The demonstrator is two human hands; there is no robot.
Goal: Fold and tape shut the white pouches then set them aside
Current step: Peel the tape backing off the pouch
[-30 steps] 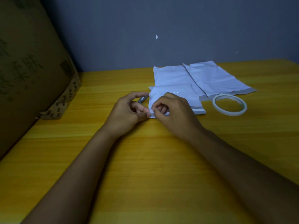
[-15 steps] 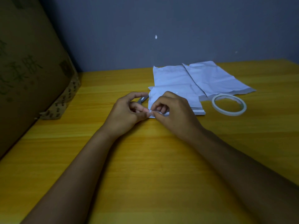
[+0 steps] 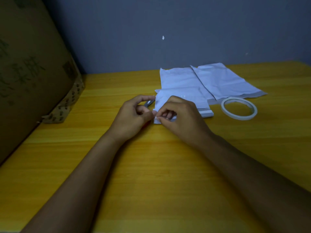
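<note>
A folded white pouch lies on the yellow table in front of me. My left hand and my right hand meet at its near left corner, fingertips pinching the pouch's edge there. Whether a piece of tape sits between the fingers is too small to tell. Two flat white pouches lie behind it, overlapping. A roll of clear tape rests flat to the right of my right hand.
A large cardboard box fills the left side, leaning over the table. A grey metal tool, perhaps scissors, lies partly hidden behind my left hand. A blue-grey wall closes the far edge.
Both hands stay pinched at the pouch's near left corner, with only slight finger shifts. The pouches and tape roll have not moved.
</note>
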